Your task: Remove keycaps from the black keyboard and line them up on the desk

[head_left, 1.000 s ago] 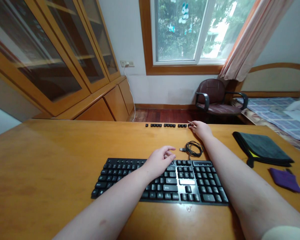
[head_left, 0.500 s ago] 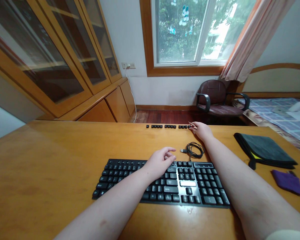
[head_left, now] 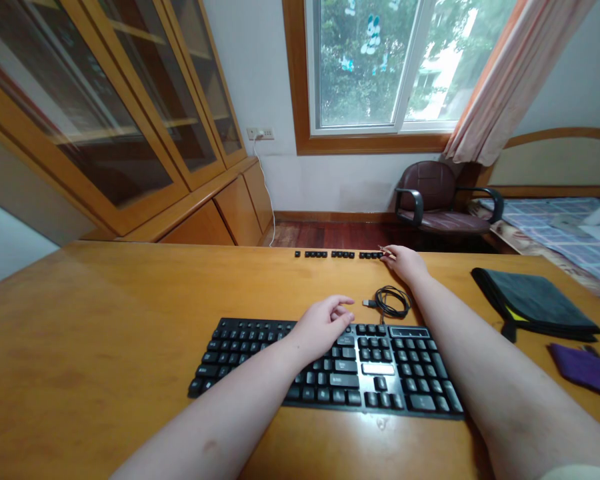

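Note:
A black keyboard (head_left: 345, 382) lies on the desk, its top row of function keys showing small bare sockets. My left hand (head_left: 325, 327) rests over its upper middle, fingers loosely bent and apart, holding nothing. Along the desk's far edge runs a row of small black keycaps (head_left: 343, 255), in separate groups. My right hand (head_left: 404, 264) reaches to the right end of that row, with fingertips closed at the last keycap. Whether they hold it or something thin is too small to tell. Between the hands lies the keyboard's coiled USB cable (head_left: 391, 302).
On the desk's right side lie a dark grey pouch (head_left: 540, 300) and a purple cloth pouch (head_left: 583, 370). Beyond the wooden desk (head_left: 105, 333) stand a brown armchair (head_left: 433, 193) and a bed (head_left: 555, 213). A glass-door cabinet (head_left: 190, 193) is at the left.
The whole view has shifted slightly, with everything a little further right. Both hands keep nearly the same places over the keyboard and at the keycap row.

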`<state>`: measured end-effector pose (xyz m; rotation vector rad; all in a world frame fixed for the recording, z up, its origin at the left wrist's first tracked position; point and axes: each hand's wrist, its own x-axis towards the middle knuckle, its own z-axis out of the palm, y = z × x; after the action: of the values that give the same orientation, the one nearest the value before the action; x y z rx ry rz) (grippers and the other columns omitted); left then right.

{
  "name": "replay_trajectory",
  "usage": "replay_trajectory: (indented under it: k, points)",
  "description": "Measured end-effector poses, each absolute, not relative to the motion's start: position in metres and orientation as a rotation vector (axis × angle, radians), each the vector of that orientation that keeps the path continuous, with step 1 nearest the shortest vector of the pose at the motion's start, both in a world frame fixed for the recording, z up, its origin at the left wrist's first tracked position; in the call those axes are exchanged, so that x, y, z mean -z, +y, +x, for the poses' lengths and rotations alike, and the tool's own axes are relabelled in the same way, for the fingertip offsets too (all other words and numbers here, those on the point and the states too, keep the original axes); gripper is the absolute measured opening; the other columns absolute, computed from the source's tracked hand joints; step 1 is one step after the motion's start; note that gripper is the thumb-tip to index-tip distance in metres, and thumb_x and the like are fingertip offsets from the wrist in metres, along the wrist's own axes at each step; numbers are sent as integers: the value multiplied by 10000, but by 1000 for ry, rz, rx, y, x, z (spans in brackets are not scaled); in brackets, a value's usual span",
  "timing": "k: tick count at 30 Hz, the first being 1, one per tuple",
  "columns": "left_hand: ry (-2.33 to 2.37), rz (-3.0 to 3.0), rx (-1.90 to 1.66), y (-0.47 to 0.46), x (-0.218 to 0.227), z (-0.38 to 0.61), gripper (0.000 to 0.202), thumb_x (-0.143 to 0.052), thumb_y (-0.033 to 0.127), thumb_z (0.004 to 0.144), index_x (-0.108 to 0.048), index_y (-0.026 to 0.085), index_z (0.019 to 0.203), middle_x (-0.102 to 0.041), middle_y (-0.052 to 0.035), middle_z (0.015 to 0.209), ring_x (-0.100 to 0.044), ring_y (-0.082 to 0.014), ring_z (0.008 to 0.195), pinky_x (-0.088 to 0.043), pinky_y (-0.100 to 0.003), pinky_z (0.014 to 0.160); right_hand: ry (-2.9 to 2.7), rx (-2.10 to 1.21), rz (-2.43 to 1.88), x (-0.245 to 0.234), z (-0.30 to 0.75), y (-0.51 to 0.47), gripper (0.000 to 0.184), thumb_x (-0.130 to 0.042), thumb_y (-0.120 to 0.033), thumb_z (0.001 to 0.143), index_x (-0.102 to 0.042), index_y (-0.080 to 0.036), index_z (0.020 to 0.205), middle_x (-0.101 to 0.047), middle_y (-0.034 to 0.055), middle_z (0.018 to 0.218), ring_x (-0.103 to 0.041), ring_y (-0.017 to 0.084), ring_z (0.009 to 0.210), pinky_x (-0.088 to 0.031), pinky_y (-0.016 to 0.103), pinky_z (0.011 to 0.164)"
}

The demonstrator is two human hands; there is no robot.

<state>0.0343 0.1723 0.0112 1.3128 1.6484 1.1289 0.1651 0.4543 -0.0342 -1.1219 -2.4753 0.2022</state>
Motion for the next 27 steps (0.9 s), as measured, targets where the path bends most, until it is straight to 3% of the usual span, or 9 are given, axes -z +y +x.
replay_trajectory:
  k: [19,23,27]
  points:
    - [1663,1329,-1112,171,-9,33,347,-510,338,817,-563,180,1122,-627,-35,871,-584,-154,776,-461,-289,746,-2462,-225,-1098,34,166,453,234,-560,-354,785,-661,-237,961,-682,58,925,-601,212,836,-416,284,667]
    - [1658,1344,-1113,172,-9,33,340,-510,336,820,-563,180,1117,-626,-33,868,-583,-150,773,-462,-282,741,-2384,-301,-1083,32,170,451,303,-570,-384,761,-633,-211,1001,-661,71,959,-588,217,863,-428,299,716]
    - [1668,1366,-1118,171,-10,33,329,-510,322,818,-566,168,1103,-627,-36,863,-585,-149,770,-465,-280,744,-2204,-361,-1051,26,185,447,288,-472,-367,792,-584,-174,974,-621,95,955,-558,222,886,-429,326,774]
